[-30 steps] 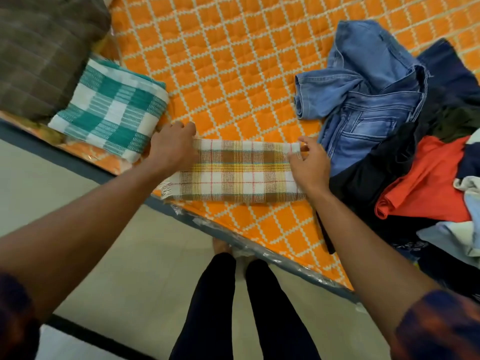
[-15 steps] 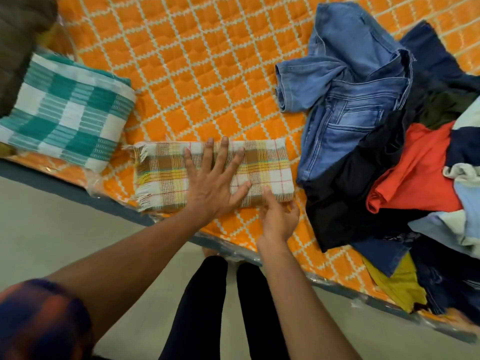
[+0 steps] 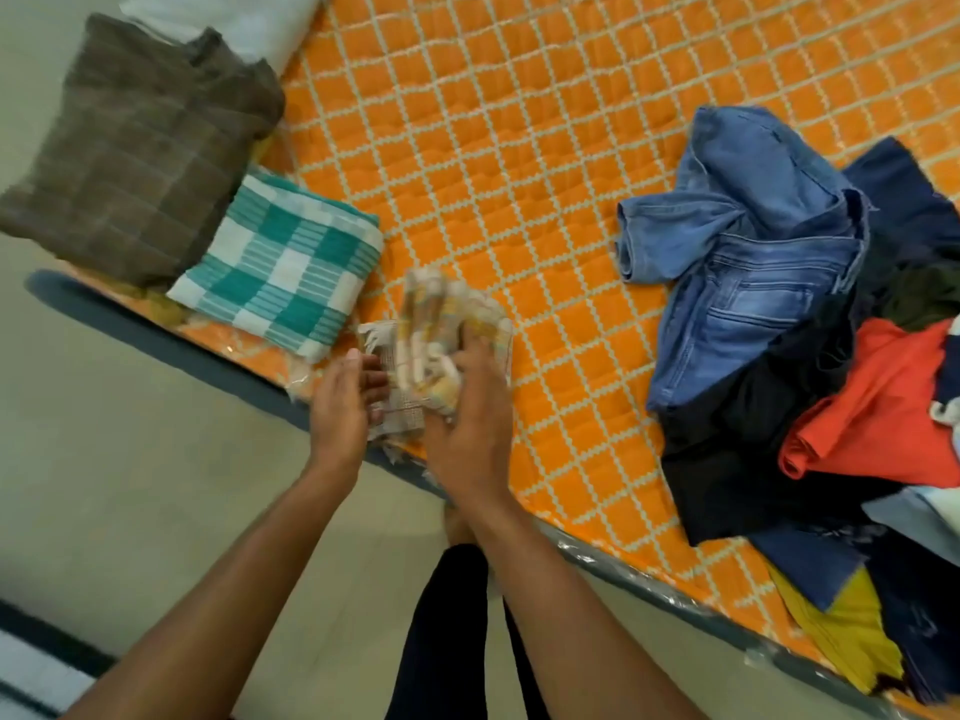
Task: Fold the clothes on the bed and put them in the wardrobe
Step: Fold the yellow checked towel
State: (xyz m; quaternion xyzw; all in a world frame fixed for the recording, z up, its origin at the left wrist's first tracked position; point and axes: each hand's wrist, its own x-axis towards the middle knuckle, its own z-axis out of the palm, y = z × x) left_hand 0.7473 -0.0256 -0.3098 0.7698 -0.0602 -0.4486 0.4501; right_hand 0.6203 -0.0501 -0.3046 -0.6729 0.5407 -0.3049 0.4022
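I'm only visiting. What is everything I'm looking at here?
orange quilted bed cover: one, orange with white diamonds, beneath everything
brown checked folded cloth: one, brown, bed's left end
teal-and-white checked folded towel: one, teal and white, beside brown cloth
yellow-brown plaid fringed towel: one, blurred, bed's near edge, between the hands
blue denim jeans: one pair, blue, crumpled, right
pile of loose garments: several, black, orange-red, navy, mustard, right edge
pale floor: one, greyish, beside the bed
legs in dark trousers: two, black, bottom centre
left hand: one, touching the towel's fringed end
right hand: one, gripping the towel from above
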